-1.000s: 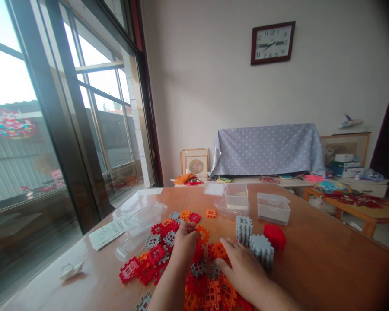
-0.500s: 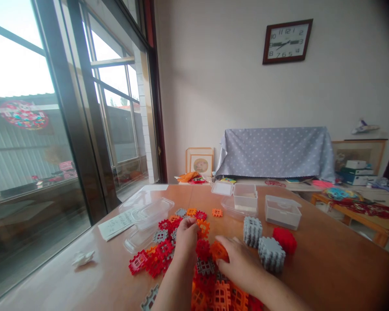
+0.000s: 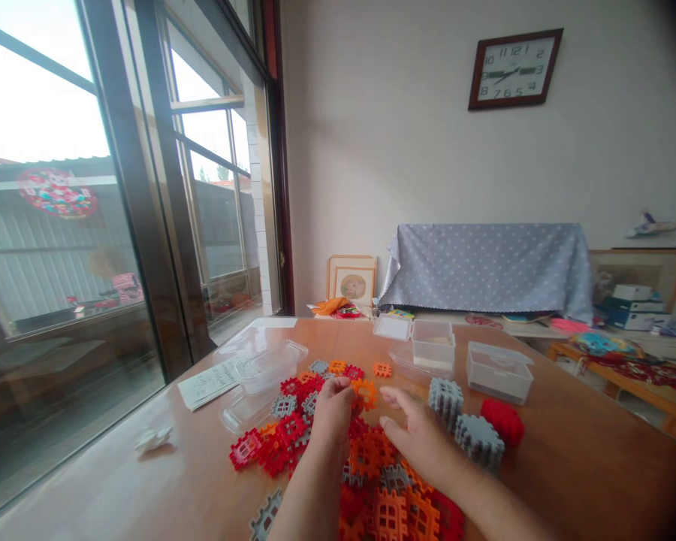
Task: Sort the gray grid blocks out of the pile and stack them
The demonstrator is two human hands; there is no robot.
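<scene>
A heap of flat waffle-style building tiles [image 3: 372, 481] in red, orange and grey lies on the wooden table [image 3: 586, 466]. My left hand [image 3: 333, 409] rests on the heap with fingers curled, pinching an orange tile [image 3: 365, 392]. My right hand [image 3: 420, 439] hovers just right of it, fingers apart and holding nothing. Two assembled grey cubes [image 3: 445, 398] [image 3: 478, 442] and a red cube [image 3: 502, 421] stand to the right of my right hand.
Clear plastic boxes [image 3: 499, 370] [image 3: 433, 342] stand behind the cubes; clear lids and trays [image 3: 259, 372] and a paper sheet [image 3: 207, 383] lie left. A crumpled white scrap [image 3: 153, 438] sits near the window. A covered bench and low table fill the back.
My right hand has lifted off the heap and spread its fingers. My left hand stays on the orange tile. The camera has tilted up and shifted left.
</scene>
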